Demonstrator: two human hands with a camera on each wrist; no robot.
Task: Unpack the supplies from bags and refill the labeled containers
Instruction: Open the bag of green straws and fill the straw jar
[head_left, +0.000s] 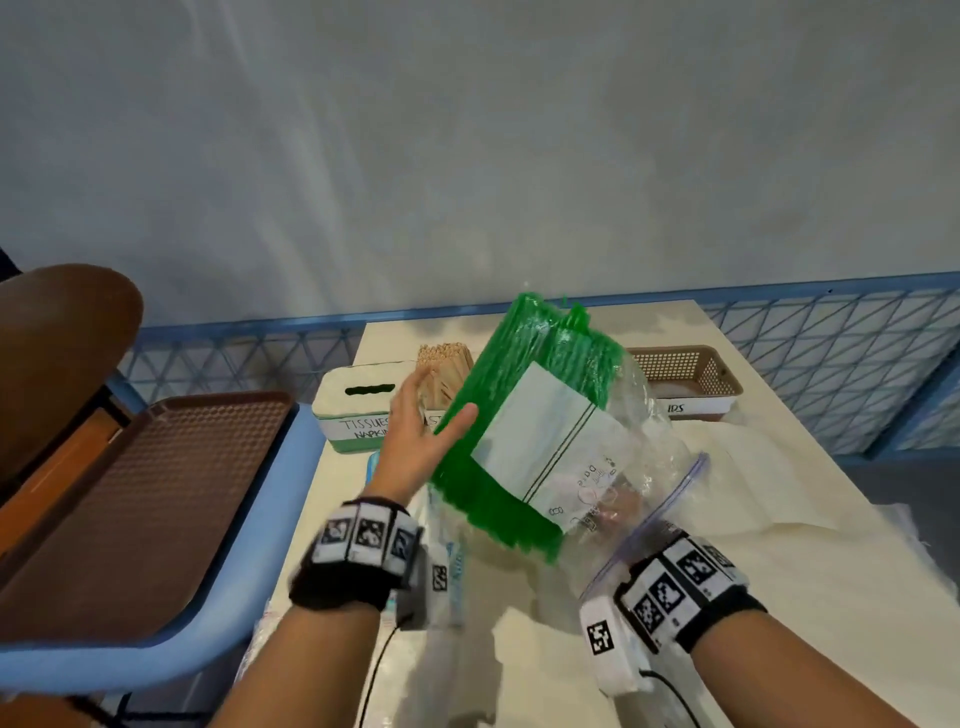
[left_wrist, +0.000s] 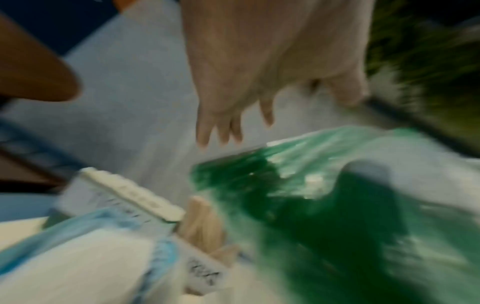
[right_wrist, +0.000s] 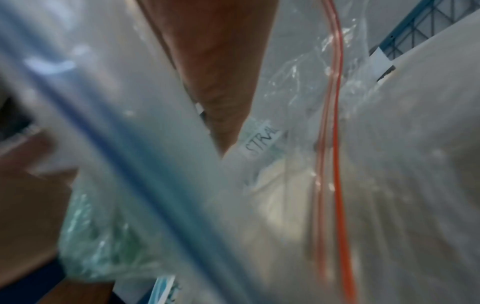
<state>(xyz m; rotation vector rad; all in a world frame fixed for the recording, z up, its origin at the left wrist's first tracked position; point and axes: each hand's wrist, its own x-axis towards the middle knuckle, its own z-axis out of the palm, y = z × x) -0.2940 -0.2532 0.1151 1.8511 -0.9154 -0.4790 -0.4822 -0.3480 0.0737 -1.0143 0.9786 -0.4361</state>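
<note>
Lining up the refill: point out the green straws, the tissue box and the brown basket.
green straws (head_left: 524, 374): head view, upper part of the bundle inside the bag.
tissue box (head_left: 337, 397): head view, white top beside the slot.
brown basket (head_left: 730, 382): head view, right rim.

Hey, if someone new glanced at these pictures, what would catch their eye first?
The green straws in a clear zip bag, held up mid-table. The left hand lies flat against the bag's left side; the right hand is inside the bag. Behind stand a tissue box and brown basket.
</note>
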